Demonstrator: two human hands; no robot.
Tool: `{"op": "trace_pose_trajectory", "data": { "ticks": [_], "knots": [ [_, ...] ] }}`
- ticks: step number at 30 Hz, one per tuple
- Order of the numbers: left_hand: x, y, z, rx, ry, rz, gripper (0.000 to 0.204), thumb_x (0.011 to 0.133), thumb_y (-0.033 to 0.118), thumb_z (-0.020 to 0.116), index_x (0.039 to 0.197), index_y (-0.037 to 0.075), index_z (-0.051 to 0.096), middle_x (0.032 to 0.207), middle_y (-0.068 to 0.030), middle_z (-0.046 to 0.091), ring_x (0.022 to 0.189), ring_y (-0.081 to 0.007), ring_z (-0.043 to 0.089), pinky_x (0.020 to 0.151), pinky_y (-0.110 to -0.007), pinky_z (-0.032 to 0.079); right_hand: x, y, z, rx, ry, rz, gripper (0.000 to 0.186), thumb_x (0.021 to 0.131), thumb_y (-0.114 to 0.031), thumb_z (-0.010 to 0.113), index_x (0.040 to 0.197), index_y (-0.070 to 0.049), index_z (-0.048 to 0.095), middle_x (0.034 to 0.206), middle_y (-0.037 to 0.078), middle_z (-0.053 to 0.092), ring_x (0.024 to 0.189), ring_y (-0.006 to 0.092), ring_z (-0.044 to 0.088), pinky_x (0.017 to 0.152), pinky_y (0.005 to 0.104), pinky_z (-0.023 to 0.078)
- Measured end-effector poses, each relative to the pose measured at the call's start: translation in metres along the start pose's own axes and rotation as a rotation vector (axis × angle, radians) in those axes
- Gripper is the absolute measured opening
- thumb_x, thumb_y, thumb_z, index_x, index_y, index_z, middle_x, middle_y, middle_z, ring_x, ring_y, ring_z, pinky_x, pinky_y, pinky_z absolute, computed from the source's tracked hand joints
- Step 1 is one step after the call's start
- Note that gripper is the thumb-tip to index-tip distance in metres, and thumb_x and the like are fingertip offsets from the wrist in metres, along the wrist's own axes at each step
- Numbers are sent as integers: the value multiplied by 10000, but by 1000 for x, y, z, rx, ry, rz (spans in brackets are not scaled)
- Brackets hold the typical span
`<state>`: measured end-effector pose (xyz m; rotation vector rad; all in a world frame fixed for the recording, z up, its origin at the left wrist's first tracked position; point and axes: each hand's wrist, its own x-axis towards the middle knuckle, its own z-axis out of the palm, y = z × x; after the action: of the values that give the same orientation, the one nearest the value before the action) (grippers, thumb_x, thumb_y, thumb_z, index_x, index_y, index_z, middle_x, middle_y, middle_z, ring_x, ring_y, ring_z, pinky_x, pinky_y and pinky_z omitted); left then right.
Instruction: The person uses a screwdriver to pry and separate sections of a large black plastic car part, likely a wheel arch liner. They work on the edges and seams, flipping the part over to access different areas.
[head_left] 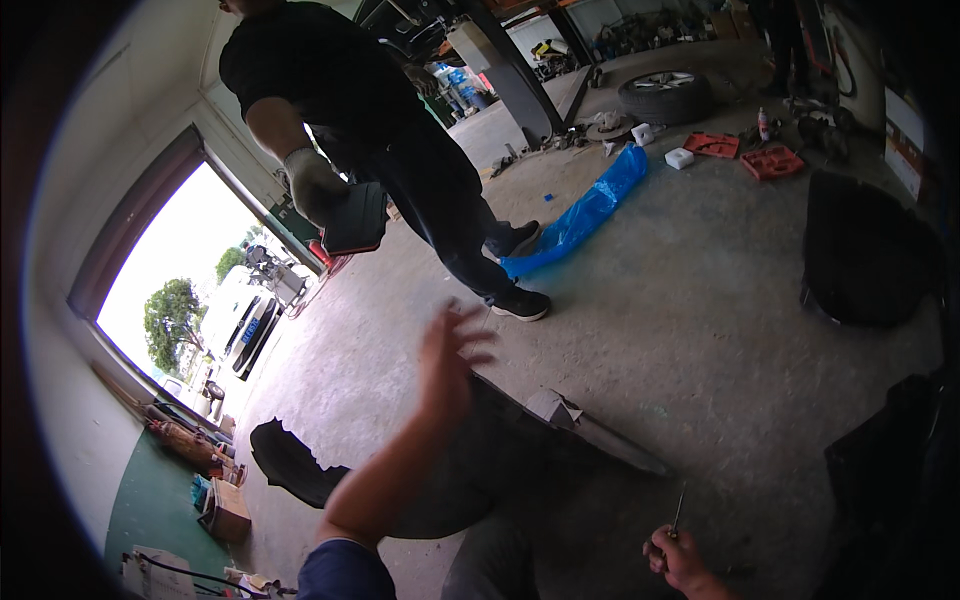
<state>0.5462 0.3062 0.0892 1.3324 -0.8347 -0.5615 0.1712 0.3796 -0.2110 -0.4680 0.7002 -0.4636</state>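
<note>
My left hand is raised over a large dark panel, its fingers spread and slightly blurred, holding nothing. At the lower right my right hand is closed round a screwdriver, whose thin shaft points up and away from me. The handle is mostly hidden in the fist. The panel lies on the floor before my knees; its jagged black end reaches left past my left forearm. A grey strip-like part lies along its right side, near the screwdriver's tip.
A gloved co-worker stands ahead, carrying a dark flat case. Blue plastic sheeting lies by their feet. Farther off are red tool cases and a wheel. Black curved panels lie on the right.
</note>
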Motion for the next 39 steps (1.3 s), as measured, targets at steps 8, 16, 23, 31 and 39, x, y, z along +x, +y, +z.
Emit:
{"op": "trace_pose_trajectory", "data": {
  "ticks": [8,16,23,31,39],
  "knots": [
    [55,94,-49,-83,301,58,660,878,608,668,1187,36,560,1092,-127,644,1056,-281,613,925,-484,442,-1,-4,9,-75,1,-25,172,943,-160,591,802,-64,569,676,94,613,460,105,462,414,272,366],
    [39,75,-73,-278,152,46,329,932,399,648,1039,92,595,823,-52,617,757,-192,587,674,-308,452,-5,-1,5,-129,11,-34,183,945,-163,598,793,-62,574,659,90,612,462,99,469,413,266,376],
    [-22,55,-71,-503,21,-211,284,943,373,605,925,90,594,752,-47,585,646,-182,552,547,-290,428,-4,-8,7,-163,21,-50,167,946,-164,595,808,-76,562,692,105,629,464,99,467,422,269,383],
    [-88,3,-94,801,36,435,275,817,65,738,1064,-25,661,1081,-162,679,981,-285,664,848,-336,503,4,-21,13,-167,-1,-34,135,959,-173,599,885,-65,566,767,106,662,540,81,495,487,258,422],
    [-110,-23,-127,1183,-38,866,382,743,173,766,1075,3,684,1115,-169,655,983,-336,664,821,-399,553,26,-32,39,-250,-2,6,133,964,-144,574,859,-78,526,762,114,650,505,75,455,452,245,380]
  ]
}}
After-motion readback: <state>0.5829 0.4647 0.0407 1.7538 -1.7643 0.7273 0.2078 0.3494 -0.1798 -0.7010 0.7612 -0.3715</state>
